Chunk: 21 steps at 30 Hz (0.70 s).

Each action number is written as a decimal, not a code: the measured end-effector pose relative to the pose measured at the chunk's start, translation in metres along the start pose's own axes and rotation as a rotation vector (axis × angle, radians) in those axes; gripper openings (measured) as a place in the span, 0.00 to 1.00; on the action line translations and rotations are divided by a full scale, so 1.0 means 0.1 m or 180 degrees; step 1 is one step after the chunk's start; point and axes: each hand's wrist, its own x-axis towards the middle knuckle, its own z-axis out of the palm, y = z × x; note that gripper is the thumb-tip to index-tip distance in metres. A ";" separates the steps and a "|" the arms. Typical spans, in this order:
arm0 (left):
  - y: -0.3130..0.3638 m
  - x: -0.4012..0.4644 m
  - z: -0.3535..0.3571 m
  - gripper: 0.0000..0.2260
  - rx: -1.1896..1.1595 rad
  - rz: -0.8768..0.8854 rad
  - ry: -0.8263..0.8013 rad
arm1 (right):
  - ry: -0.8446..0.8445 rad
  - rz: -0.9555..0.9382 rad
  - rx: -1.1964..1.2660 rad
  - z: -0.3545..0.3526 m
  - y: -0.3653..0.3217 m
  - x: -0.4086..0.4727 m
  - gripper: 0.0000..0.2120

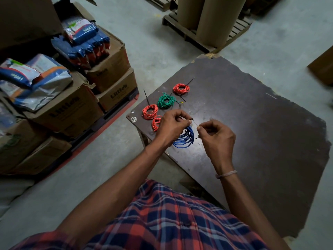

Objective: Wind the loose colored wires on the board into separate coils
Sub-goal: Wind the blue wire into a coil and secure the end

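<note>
Grey concrete floor [158, 51] surrounds a dark, chipped desk [261, 132]. Left hand [171, 126] holds a blue wire coil [185, 139], its fingers [183, 115] pinched on a thin black tie [194, 121]; right hand [216, 136] pinches the tie's other end, just beside. Beyond the left fingers lie three red coils [150, 111] and a green coil [166, 101]. Cardboard boxes [72, 109] stand well left.

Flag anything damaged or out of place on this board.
The board has ragged, chipped edges, worst along its right side and far corner. The finished coils lie tidy: three red and one green coil. The blue coil is in both hands, unfinished.
</note>
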 end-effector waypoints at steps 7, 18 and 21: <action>0.01 -0.06 -0.03 0.02 0.0253 0.0148 -0.0209 | -0.0147 0.0011 0.0240 0.03 0.00 0.04 0.03; -0.02 -0.11 -0.15 0.03 0.0058 0.0063 -0.0278 | -0.1238 0.1087 0.1053 0.04 -0.03 0.41 0.09; -0.02 -0.13 -0.19 0.03 0.0009 0.0066 -0.0250 | -0.1290 0.1094 0.1174 0.14 -0.06 0.42 0.04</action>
